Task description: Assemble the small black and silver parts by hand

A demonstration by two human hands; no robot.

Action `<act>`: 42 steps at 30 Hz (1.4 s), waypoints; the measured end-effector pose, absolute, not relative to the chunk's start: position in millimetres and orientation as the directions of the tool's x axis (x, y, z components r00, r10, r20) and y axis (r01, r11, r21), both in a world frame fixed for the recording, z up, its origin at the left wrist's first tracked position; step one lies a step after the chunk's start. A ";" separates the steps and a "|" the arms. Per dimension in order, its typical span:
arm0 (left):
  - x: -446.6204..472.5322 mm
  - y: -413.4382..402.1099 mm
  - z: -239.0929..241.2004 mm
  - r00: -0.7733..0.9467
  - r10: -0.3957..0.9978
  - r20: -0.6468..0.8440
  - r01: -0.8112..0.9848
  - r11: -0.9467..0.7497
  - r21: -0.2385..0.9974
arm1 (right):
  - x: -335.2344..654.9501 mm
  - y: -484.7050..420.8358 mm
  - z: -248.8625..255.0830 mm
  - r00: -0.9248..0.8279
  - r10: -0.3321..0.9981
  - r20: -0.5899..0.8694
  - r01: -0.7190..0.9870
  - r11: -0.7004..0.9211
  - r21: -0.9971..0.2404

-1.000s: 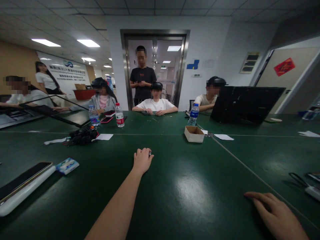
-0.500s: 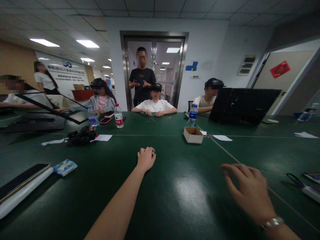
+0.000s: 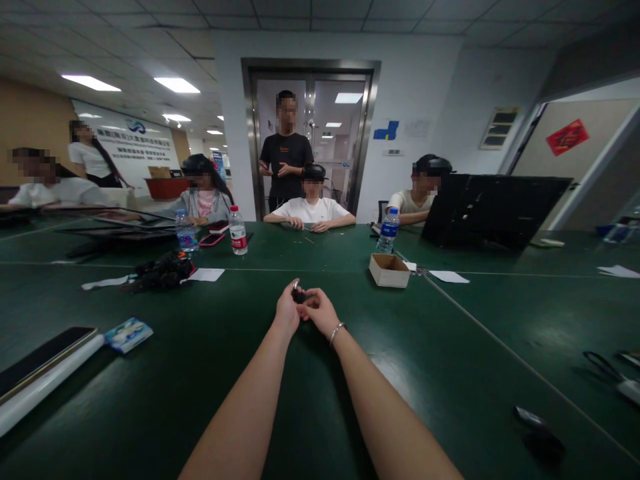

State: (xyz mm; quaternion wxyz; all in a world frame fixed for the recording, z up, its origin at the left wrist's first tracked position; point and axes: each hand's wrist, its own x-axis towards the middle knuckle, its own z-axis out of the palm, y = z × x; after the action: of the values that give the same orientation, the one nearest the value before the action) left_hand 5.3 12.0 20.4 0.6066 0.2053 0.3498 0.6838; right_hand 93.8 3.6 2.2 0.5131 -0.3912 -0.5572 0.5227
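Both of my arms reach out over the dark green table [image 3: 450, 373]. My left hand [image 3: 287, 311] and my right hand [image 3: 320, 311] meet at the table's middle, fingers pinched together around a small dark object with a shiny metal tip [image 3: 297, 291]. What the object is I cannot make out. A metal bracelet sits on my right wrist. A small dark item [image 3: 531, 419] lies on the table at the lower right, away from both hands.
A small cardboard box [image 3: 389, 270] stands beyond my hands. Water bottles [image 3: 239, 231] [image 3: 389, 231], a black bundle [image 3: 159, 272], a phone on a white case [image 3: 43, 365], a blue packet [image 3: 129, 334] and a black laptop [image 3: 493, 209] lie around. Several people sit at the far edge.
My right hand swung from the lower right to the middle and joined my left hand. My left hand lifted off the table with the small object. A small dark item now shows at the lower right.
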 end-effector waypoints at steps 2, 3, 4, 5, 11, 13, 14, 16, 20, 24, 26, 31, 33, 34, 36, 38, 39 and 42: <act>5.4 7.9 24.1 -0.104 0.984 -0.146 -0.712 0.029 0.701 | 91.6 2.9 1.9 -0.123 0.975 0.183 -0.065 0.176 -0.982; 5.9 6.3 25.1 -0.066 0.989 -0.133 -0.712 0.047 0.701 | 92.4 1.7 2.1 -0.095 0.977 0.189 -0.037 0.186 -0.982; 6.7 5.2 25.6 -0.031 0.992 -0.120 -0.711 0.062 0.701 | 94.1 0.5 2.6 -0.066 0.978 0.199 -0.001 0.200 -0.980; 7.7 4.5 25.6 -0.005 0.994 -0.108 -0.713 0.073 0.698 | 96.1 -0.7 3.2 -0.044 0.974 0.220 0.043 0.222 -0.974; 12.0 3.7 22.7 0.020 0.993 -0.114 -0.777 0.088 0.624 | 102.6 -1.7 6.6 -0.003 0.927 0.374 0.278 0.360 -0.891; 12.0 3.3 21.9 0.011 0.995 -0.103 -0.772 0.074 0.631 | 101.8 -1.4 7.1 0.021 0.933 0.360 0.283 0.339 -0.897; 11.8 3.2 21.4 0.002 0.995 -0.097 -0.762 0.065 0.645 | 101.4 -1.4 7.1 0.025 0.936 0.352 0.285 0.331 -0.899; 10.9 3.2 20.0 -0.007 0.997 -0.080 -0.738 0.049 0.673 | 101.2 -1.1 6.7 0.018 0.938 0.346 0.294 0.326 -0.899; 7.6 4.2 15.4 -0.051 0.998 -0.049 -0.689 0.000 0.725 | 103.7 2.0 2.1 0.029 0.945 0.325 0.262 0.307 -0.915; 6.1 3.9 10.5 -0.063 0.998 0.015 -0.552 -0.047 0.833 | 107.6 7.4 -4.9 0.093 0.961 0.260 0.171 0.242 -0.955; 6.8 3.7 8.5 -0.061 0.995 0.076 -0.483 -0.096 0.870 | 109.2 9.7 -7.1 0.106 0.964 0.244 0.142 0.228 -0.963; 7.5 7.3 2.8 -0.081 0.980 0.183 -0.383 -0.201 0.902 | 113.1 13.6 -8.4 0.145 0.957 0.250 0.109 0.236 -0.966; 6.7 9.8 0.1 -0.091 0.977 0.193 -0.367 -0.213 0.905 | 114.6 14.0 -7.8 0.159 0.954 0.252 0.074 0.243 -0.967; 6.2 10.9 -1.2 -0.093 0.977 0.192 -0.364 -0.213 0.907 | 115.2 13.9 -7.2 0.160 0.956 0.245 0.040 0.241 -0.970; 5.3 12.5 -3.0 -0.090 0.979 0.185 -0.361 -0.205 0.910 | 116.4 13.1 -5.6 0.144 0.965 0.221 -0.052 0.230 -0.972; 4.7 13.1 -3.9 -0.087 0.980 0.177 -0.357 -0.196 0.913 | 117.5 12.2 -3.9 0.103 0.975 0.199 -0.152 0.213 -0.965; 4.4 13.1 -4.0 -0.088 0.981 0.173 -0.355 -0.193 0.915 | 118.1 11.9 -3.1 0.084 0.979 0.188 -0.197 0.201 -0.959; 4.1 13.0 -4.4 -0.094 0.982 0.164 -0.348 -0.186 0.919 | 119.6 12.3 -1.7 0.051 0.988 0.146 -0.306 0.154 -0.940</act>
State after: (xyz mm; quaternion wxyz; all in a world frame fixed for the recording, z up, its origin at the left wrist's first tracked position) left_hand 4.1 13.0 -4.4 0.5193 0.4281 0.3704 0.6402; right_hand 119.6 12.3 -1.7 0.6154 -0.3830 -0.4454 0.5256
